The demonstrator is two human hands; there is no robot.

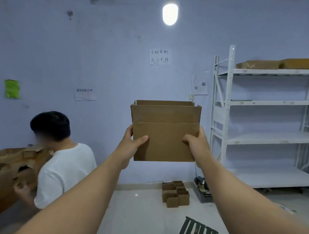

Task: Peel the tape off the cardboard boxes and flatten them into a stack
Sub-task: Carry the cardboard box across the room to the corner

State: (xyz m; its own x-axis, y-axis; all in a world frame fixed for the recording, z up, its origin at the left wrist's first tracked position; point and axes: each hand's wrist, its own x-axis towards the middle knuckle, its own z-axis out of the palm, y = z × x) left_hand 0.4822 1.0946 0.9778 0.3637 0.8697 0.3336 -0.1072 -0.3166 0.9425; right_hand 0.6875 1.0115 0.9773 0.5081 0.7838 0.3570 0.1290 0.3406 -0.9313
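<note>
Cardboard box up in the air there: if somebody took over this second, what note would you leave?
Left grip holds the cardboard box by its left edge; right grip holds its right edge.
Box raised at arm's length, top flaps open, not yet flattened; no tape shows on its near face.
Small boxes sit on the floor by the wall.
Left: flatten this one, stack it, then do those.
</note>
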